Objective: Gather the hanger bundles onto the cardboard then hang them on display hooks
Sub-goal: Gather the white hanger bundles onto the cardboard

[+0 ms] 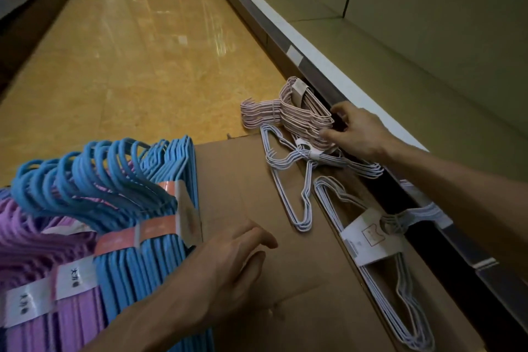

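A flat sheet of cardboard (240, 180) lies on the floor. On its left side stand blue hanger bundles (160, 188) and purple hanger bundles (34, 251) with paper bands. My left hand (237, 254) hovers open beside the blue ones, fingers relaxed. A pink wire hanger bundle (288, 111) lies at the cardboard's far right corner against the shelf base, and my right hand (357, 134) reaches into it, fingers curled round its wires. Two white wire hanger bundles (303, 163) (374, 240) lie on the cardboard's right side.
An empty shelf unit (428, 71) runs along the right, its dark base rail beside the cardboard. Shiny yellow floor (137, 46) stretches ahead down the aisle. Another shelf unit (25, 8) stands at the far left.
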